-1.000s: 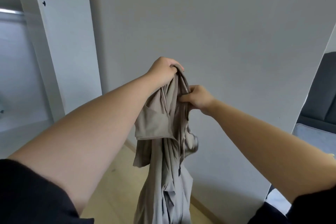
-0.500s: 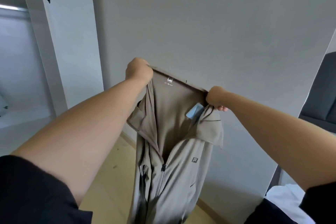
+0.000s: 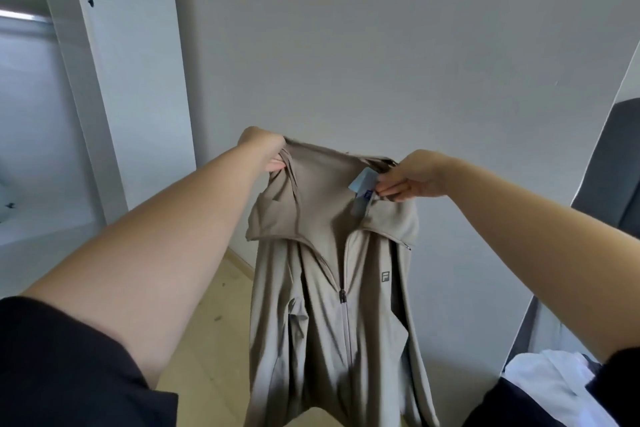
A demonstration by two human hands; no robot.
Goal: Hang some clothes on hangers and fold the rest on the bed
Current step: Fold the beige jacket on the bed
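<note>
A beige zip-up jacket (image 3: pixel 332 288) hangs in front of me, spread out by its shoulders, with the zipper partly open and a small logo on the chest. My left hand (image 3: pixel 265 149) grips the jacket's left shoulder by the collar. My right hand (image 3: pixel 412 175) pinches the right shoulder, next to a light blue tag (image 3: pixel 362 182) inside the neck. The jacket's lower part runs out of the frame at the bottom.
An open white wardrobe (image 3: pixel 114 80) with a metal rail (image 3: pixel 24 15) stands at the left. A plain white wall is straight ahead, above a light wooden floor (image 3: pixel 221 322). White cloth (image 3: pixel 554 381) lies at the bottom right, below a dark grey headboard (image 3: pixel 613 163).
The jacket was bunched between both hands; my hands have moved apart and lowered a little, spreading it open so its front and zipper face me.
</note>
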